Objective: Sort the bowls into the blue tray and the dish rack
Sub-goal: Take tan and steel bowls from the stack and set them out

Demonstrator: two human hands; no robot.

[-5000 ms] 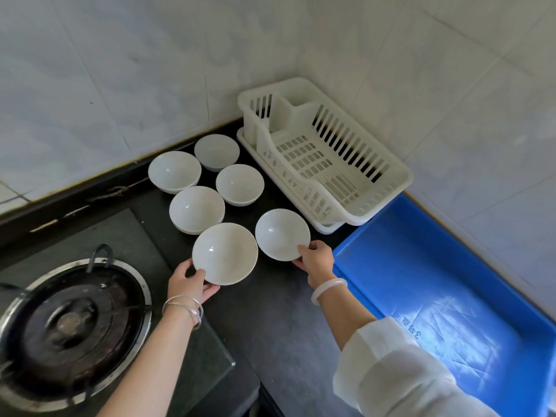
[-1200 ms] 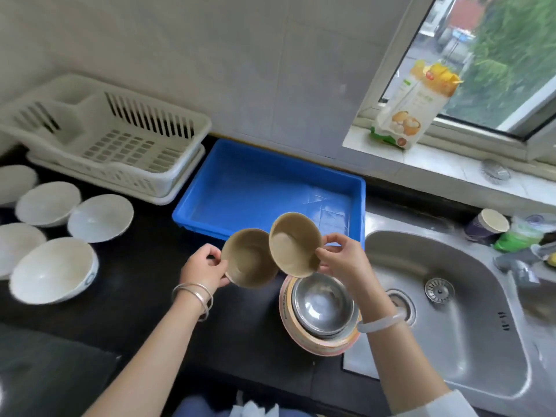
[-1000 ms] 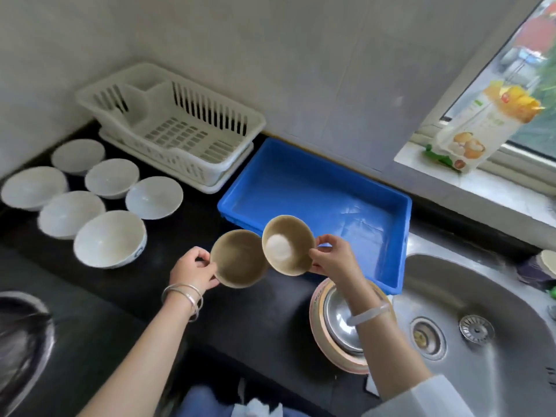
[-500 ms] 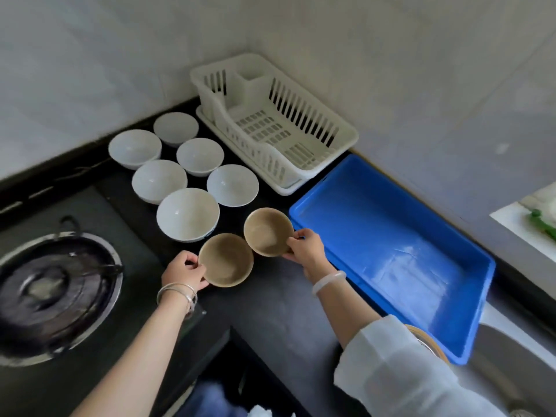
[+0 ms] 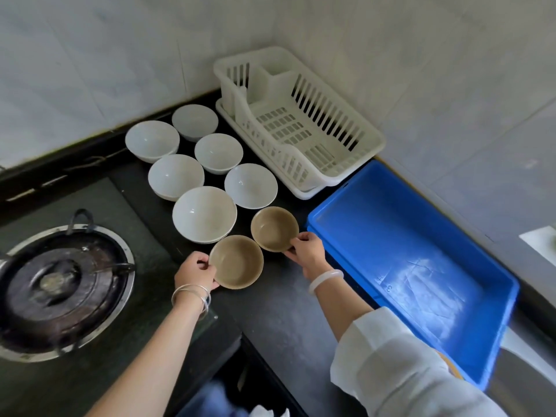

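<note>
Left hand [image 5: 195, 270] curled round the rim of the nearer tan bowl [image 5: 236, 262], right hand [image 5: 307, 251] pinching the edge of the farther tan bowl [image 5: 274, 228]. A second ago both bowls were up in the air over by the sink; now they're down low at the black counter [image 5: 270, 314], seemingly resting on it, just left of the blue tray [image 5: 421, 230]. That lines them up with the six white bowls [image 5: 204, 213], which sit further left of the tray. So the gathering looks done, but no sorting yet: the tray holds nothing, and neither does the white dish rack [image 5: 285, 127] just behind the tray. The farther tan bowl is the one nearest the tray's corner.
</note>
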